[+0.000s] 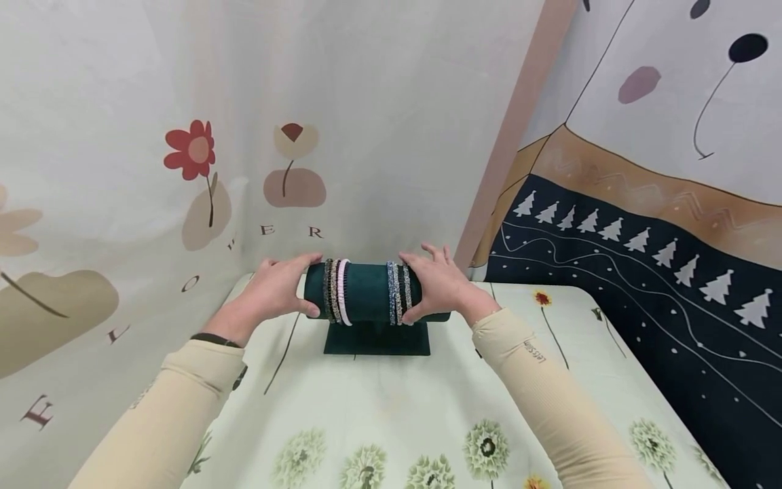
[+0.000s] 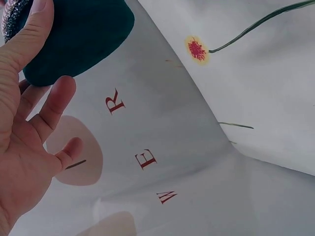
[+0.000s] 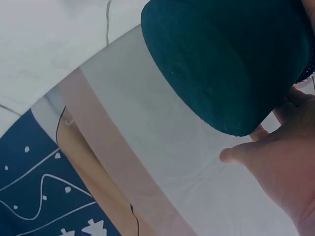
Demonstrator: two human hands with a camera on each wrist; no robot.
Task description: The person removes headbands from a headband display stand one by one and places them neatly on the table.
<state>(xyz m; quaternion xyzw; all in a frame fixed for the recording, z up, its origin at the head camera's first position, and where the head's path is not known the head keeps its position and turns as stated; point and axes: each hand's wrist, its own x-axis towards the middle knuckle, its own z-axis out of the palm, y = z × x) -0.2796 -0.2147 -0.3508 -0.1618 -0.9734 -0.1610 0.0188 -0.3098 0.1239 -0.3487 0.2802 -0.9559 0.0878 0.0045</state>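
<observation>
A dark green velvet bracelet stand (image 1: 366, 292) with a horizontal roll on a flat base is on the table. Around its left part sit several bracelets, among them a pale pink one (image 1: 343, 292); beaded, glittery bracelets (image 1: 393, 293) circle the right part. My left hand (image 1: 276, 288) grips the roll's left end, thumb in front and fingers over the top and behind. With thumb in front and fingertips on top, my right hand (image 1: 441, 282) holds the roll at the right-hand bracelets; whether it pinches one is unclear. In the right wrist view the roll's end (image 3: 197, 69) hides most fingers.
A pale tablecloth (image 1: 379, 407) with dandelion and flower prints covers the table. Behind hangs a light printed curtain (image 1: 391, 136). Dark blue fabric with white trees (image 1: 611, 272) hangs along the right side.
</observation>
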